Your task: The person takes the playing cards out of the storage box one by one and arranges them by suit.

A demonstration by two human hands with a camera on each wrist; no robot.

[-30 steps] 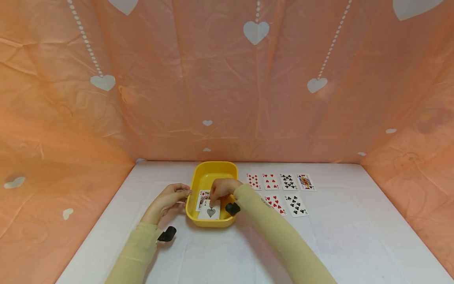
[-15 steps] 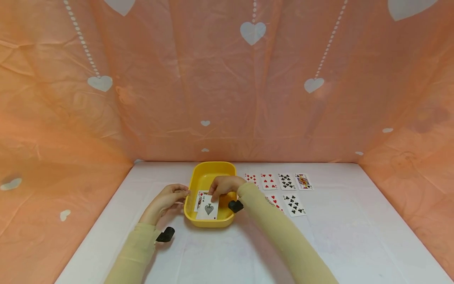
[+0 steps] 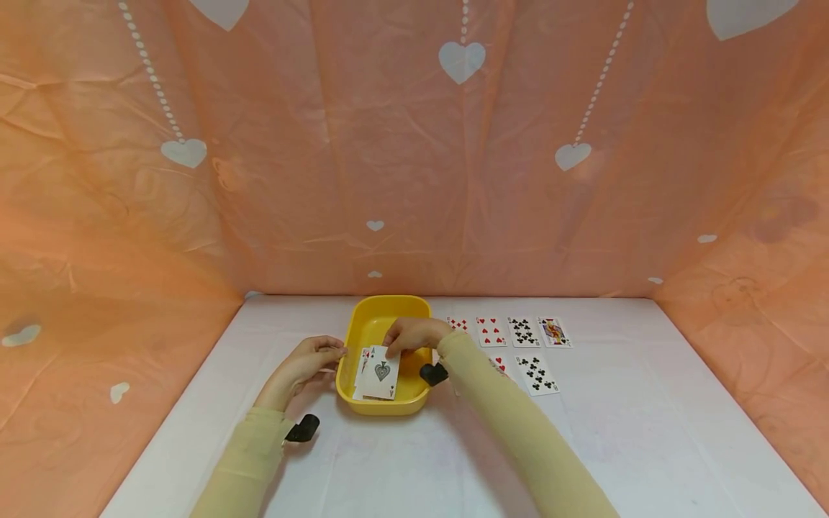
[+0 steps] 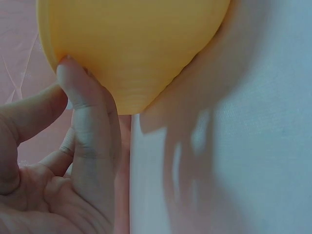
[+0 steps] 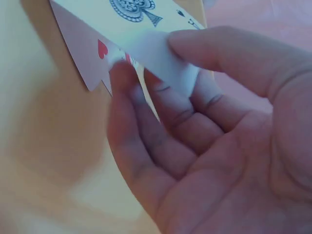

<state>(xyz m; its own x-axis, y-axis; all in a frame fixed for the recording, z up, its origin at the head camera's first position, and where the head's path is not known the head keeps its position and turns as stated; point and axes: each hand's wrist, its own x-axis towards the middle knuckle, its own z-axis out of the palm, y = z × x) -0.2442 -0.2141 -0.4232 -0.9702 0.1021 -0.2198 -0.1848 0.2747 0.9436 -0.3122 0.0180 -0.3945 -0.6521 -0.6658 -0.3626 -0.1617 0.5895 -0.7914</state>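
My right hand [image 3: 414,337] pinches the ace of spades [image 3: 383,370] between thumb and fingers, over the near half of a yellow plastic tray [image 3: 382,409]. In the right wrist view the thumb lies on the face of the ace and fingers curl beneath it. Under the ace [image 5: 131,9], a card with a red heart [image 5: 80,48] shows, partly covered. My left hand [image 3: 307,365] is at the tray's left rim; in the left wrist view its thumb and finger [image 4: 80,85] pinch the edge of the tray [image 4: 131,44].
Right of the tray, playing cards lie face up in two rows, among them a jack [image 3: 555,332], a six of hearts [image 3: 491,332], and club cards [image 3: 537,375]. My right forearm hides part of the near row. An orange cloth [image 3: 414,180] with white hearts hangs behind the white table [image 3: 622,446].
The ace of spades has risen slightly in my right hand, its near edge now over another pale card edge in the tray. My left hand stays at the rim.
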